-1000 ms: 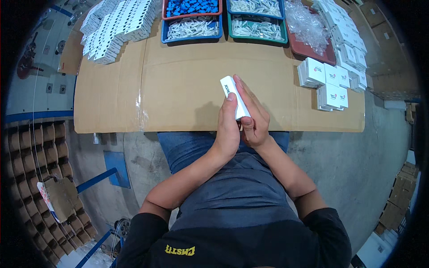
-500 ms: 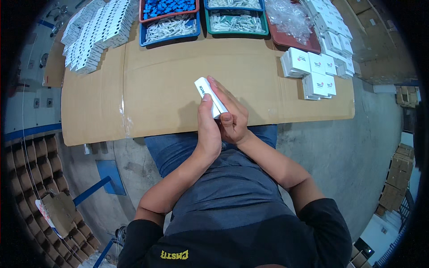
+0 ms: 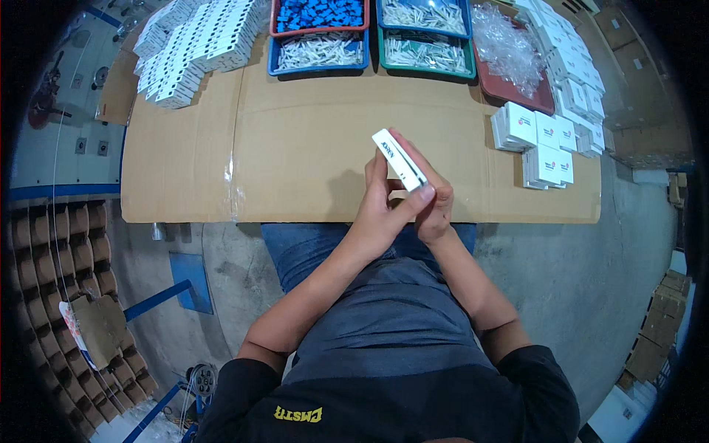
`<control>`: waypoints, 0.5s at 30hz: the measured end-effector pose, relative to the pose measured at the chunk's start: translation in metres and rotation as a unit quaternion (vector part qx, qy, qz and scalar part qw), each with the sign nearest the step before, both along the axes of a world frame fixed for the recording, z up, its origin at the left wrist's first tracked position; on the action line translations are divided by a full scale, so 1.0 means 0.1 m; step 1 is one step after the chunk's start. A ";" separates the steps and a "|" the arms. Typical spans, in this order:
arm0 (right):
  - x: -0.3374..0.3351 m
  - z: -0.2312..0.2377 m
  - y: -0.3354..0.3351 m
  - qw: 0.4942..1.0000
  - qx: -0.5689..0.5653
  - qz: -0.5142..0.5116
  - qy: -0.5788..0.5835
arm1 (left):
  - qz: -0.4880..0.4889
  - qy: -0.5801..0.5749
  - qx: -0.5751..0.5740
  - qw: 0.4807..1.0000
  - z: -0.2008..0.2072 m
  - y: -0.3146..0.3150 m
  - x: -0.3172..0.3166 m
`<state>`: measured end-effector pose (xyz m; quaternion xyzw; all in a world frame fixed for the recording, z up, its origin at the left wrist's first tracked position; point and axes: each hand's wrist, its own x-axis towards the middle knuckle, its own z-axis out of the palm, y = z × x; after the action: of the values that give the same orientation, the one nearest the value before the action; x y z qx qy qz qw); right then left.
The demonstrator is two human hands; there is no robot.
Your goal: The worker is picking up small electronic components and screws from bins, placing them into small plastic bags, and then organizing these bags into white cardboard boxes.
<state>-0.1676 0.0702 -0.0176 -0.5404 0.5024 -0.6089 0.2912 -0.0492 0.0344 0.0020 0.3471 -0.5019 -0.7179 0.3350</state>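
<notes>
A small flat white box point(image 3: 399, 160) is held edge-up between both hands, just above the near part of the cardboard-covered table point(image 3: 295, 155). My left hand point(image 3: 383, 209) grips it from the left, thumb pressed against its lower end. My right hand point(image 3: 430, 193) closes around its right side, fingers along the box's long edge. Both forearms come up from the lower edge over my lap.
At the far edge stand trays: blue parts point(image 3: 319, 13), white parts point(image 3: 319, 50) and more white parts point(image 3: 425, 16). A red tray point(image 3: 517, 81) holds clear plastic bags. Stacks of white boxes lie far left point(image 3: 196, 44) and right point(image 3: 546, 140). Brown cardboard stacks point(image 3: 66, 251) stand left.
The camera view shifted, so the table sits differently in frame. The box stays gripped in both hands, tilted much the same, with my fingers closing tighter around its lower end.
</notes>
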 end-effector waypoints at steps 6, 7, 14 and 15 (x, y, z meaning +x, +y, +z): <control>-0.09 0.14 0.03 0.999 0.000 0.039 0.005 | 0.039 0.056 -0.001 0.998 0.09 -0.13 0.16; -0.13 0.14 0.03 0.996 -0.015 0.047 0.080 | 0.039 0.052 -0.001 0.998 0.08 -0.15 0.18; -0.06 0.13 -0.02 0.977 -0.079 0.051 0.193 | -0.003 0.021 0.145 0.989 0.04 -0.17 0.20; -0.05 0.12 -0.04 0.976 -0.073 0.059 0.199 | 0.018 0.060 0.193 0.979 0.11 -0.16 0.17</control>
<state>-0.1724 0.0666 -0.0052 -0.6993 0.4713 -0.5062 0.1807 -0.0324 0.0187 0.0128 0.3707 -0.3264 -0.8146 0.3041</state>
